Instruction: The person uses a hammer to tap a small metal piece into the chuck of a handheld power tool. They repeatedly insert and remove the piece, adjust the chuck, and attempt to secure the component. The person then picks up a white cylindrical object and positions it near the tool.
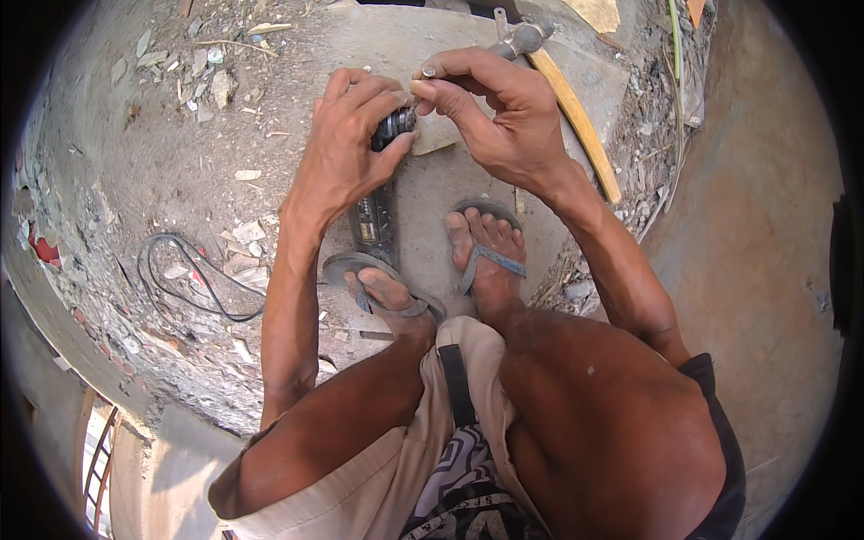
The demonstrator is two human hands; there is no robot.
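On my remote feed: left hand (353, 126) curled round a black ridged cylindrical tool head (387, 133), inward of the grey concrete slab's (589, 76) right edge, best braced firmly; right hand (504, 112) pinching a small round silvery metal piece (428, 72), best held square.

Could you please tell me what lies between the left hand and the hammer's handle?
Mainly the right hand, holding a small metal piece, in the head view.
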